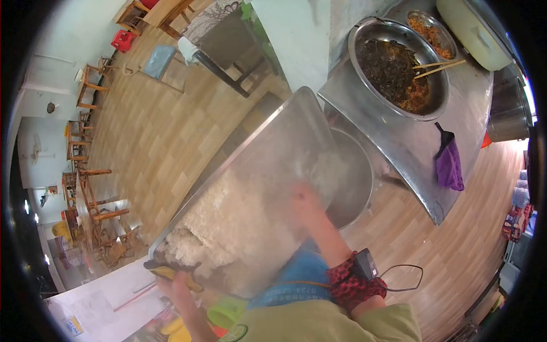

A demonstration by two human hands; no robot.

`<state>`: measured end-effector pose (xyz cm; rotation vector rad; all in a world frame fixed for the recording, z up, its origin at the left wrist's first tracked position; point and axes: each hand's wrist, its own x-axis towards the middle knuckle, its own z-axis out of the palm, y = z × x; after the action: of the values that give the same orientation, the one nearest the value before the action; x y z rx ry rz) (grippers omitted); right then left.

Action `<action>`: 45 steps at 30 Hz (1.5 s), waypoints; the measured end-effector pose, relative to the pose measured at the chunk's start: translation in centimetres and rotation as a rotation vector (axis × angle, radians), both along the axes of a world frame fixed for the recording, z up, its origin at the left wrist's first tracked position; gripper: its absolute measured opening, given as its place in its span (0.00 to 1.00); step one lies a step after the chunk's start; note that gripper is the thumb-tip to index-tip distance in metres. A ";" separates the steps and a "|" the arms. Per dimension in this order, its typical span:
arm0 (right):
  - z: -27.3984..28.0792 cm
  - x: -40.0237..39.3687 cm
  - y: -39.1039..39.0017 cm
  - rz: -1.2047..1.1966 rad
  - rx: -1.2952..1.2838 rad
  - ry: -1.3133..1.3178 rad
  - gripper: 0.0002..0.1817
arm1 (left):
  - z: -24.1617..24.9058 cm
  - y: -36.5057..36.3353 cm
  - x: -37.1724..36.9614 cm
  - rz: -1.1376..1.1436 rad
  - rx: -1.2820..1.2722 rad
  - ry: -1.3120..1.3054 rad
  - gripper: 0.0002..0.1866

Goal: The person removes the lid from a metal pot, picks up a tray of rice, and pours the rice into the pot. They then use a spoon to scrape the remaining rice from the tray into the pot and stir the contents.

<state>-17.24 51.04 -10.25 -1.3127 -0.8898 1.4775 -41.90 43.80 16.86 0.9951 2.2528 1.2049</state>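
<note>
A large metal tray of steaming white rice slants across the middle. Its far end lies over a round metal pot. At the tray's near left corner, my left hand is closed on a yellow and black cloth that lies against the rim. My right hand reaches over the right part of the tray, by the pot. Steam and blur smear its fingers, so whatever it may hold is hidden. Above my right wrist are a red patterned sleeve cuff and a small dark device.
To the right stands a metal table with a bowl of dark food, chopsticks, a smaller dish and a purple cloth. Wooden chairs line the left. A green container sits below the tray.
</note>
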 end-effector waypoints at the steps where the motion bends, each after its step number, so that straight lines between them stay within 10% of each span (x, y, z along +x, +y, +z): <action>1: -5.8 0.1 -1.7 -0.063 0.191 -0.201 0.14 | 0.0 0.1 0.0 -0.005 0.023 -0.004 0.24; 2: -3.7 2.0 -1.6 -0.063 0.197 -0.209 0.14 | -0.6 0.2 -0.4 -0.005 0.029 -0.013 0.24; 4: 3.5 5.1 -2.1 -0.382 -0.837 0.734 0.15 | -1.2 -0.7 -1.7 -0.019 0.012 0.038 0.24; 8: 5.4 0.6 -2.3 -0.028 -0.047 0.118 0.16 | -0.4 -0.1 -0.4 -0.022 0.022 -0.052 0.25; 10: 8.6 0.8 -0.7 0.341 -0.597 0.973 0.16 | 0.2 0.0 0.1 0.002 -0.032 -0.066 0.26; 14: 1.4 2.6 -6.9 0.164 -0.607 1.099 0.13 | 0.0 -0.4 -0.3 -0.004 0.008 -0.062 0.26; 16: -0.7 4.2 -9.9 0.025 -0.342 0.210 0.10 | -0.6 -0.5 -0.8 0.023 0.015 -0.042 0.27; 20: 4.3 3.6 -9.1 -0.156 -0.731 0.662 0.11 | -0.3 -1.5 -1.4 0.017 -0.029 0.020 0.27; 22: 4.8 1.8 -6.2 0.365 0.223 -0.653 0.12 | 0.2 -0.1 0.4 0.041 -0.086 0.057 0.26; 26: 5.4 -1.0 -3.8 0.193 0.383 -0.380 0.14 | 0.1 -0.8 -0.3 -0.092 -0.003 0.002 0.24; 29: 2.6 3.1 -4.5 0.516 0.218 -0.835 0.15 | -1.1 -1.8 -1.5 0.053 -0.034 0.036 0.24; 32: -2.6 3.9 -7.6 0.074 -0.584 -0.104 0.17 | -1.8 -2.9 -3.1 0.022 -0.021 0.069 0.25; 37: 1.3 4.2 -1.3 0.806 -0.157 -1.109 0.16 | -0.4 -2.9 -0.6 0.100 -0.032 0.225 0.25; 40: -14.7 4.5 -3.4 0.286 -0.039 -0.937 0.14 | 0.6 -3.3 0.0 0.082 -0.001 0.199 0.25; 41: -13.9 4.4 -3.1 0.281 -0.035 -0.935 0.14 | 0.8 -3.3 0.0 0.078 0.010 0.192 0.25; 43: -9.9 4.8 -2.8 -0.504 -0.647 0.690 0.13 | 1.2 -3.5 0.4 0.069 0.020 0.173 0.25; 45: -3.7 6.8 -3.4 -0.392 -0.574 0.415 0.13 | 1.3 -4.0 0.6 0.064 0.025 0.155 0.25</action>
<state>-10.43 47.61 -13.92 -1.3988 0.0770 1.6518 -41.31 39.83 18.19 1.0668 2.4109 1.2228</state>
